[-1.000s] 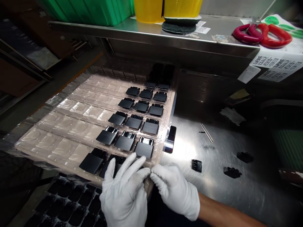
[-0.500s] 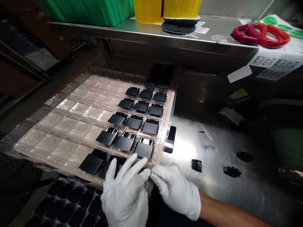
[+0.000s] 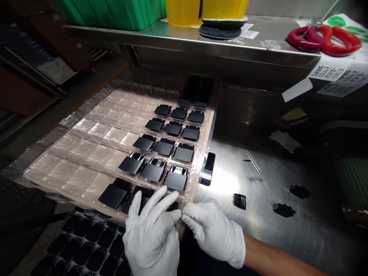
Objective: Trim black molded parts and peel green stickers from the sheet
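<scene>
Both my hands wear white gloves and meet at the near right corner of a clear plastic blister tray (image 3: 71,178). My left hand (image 3: 153,237) has its thumb and index finger pinched together, the other fingers spread over the tray's front row. My right hand (image 3: 214,232) is closed in a pinch, its fingertips touching the left ones. Whatever sits between the fingertips is hidden. Rows of flat black plastic parts (image 3: 152,171) with prong-like ends fill the tray's right side. One black part (image 3: 114,193) lies just left of my left fingers.
Loose black pieces (image 3: 239,201) and thin white sticks (image 3: 252,161) lie on the steel table (image 3: 227,230). A dark glossy device (image 3: 207,168) sits by the tray. Red-handled scissors (image 3: 324,40), yellow bins (image 3: 224,9) and a green crate (image 3: 115,13) stand on the shelf (image 3: 161,38). Another filled tray (image 3: 89,243) is below left.
The view has shifted slightly, so the tray and shelf appear a little further right. Both hands keep nearly the same pinched pose at the tray's corner.
</scene>
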The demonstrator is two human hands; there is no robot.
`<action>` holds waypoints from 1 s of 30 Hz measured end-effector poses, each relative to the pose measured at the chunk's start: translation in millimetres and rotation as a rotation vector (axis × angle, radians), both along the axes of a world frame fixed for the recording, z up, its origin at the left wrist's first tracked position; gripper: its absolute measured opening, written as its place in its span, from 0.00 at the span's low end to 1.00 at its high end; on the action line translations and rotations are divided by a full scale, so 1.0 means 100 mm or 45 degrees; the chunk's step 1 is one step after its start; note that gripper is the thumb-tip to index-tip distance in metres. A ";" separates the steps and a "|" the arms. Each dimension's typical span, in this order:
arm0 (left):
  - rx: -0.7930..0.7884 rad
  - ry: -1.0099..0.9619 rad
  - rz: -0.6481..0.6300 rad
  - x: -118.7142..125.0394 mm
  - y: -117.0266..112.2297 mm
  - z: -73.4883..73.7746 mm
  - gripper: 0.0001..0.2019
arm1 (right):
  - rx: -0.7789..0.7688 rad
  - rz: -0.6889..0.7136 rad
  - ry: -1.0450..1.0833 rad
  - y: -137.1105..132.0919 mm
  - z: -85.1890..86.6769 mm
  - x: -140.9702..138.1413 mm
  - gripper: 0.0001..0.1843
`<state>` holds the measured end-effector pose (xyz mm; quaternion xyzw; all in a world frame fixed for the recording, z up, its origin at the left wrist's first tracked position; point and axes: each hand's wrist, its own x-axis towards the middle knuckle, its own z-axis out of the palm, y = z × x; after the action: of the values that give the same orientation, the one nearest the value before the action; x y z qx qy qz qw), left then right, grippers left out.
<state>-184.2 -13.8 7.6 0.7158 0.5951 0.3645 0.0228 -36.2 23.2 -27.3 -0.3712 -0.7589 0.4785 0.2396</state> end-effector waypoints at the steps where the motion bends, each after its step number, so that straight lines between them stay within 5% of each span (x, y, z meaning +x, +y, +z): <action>1: 0.000 -0.001 0.015 0.02 0.01 0.01 0.14 | 0.000 0.005 -0.005 0.01 0.00 0.00 0.17; 5: -0.036 -0.019 0.104 0.08 0.03 0.06 0.13 | 0.002 0.047 -0.050 0.02 0.02 0.02 0.17; 15: 0.044 0.049 -0.078 -0.06 0.03 -0.05 0.14 | 0.051 0.083 -0.080 0.09 0.08 0.06 0.16; 30: 0.047 0.214 -0.075 -0.03 0.11 0.05 0.14 | 0.183 0.135 -0.030 0.18 0.09 0.07 0.13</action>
<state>-186.9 -3.2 12.5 0.7615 0.5667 0.3132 -0.0298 -29.2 40.9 -18.1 -0.3179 -0.8126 0.4304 0.2309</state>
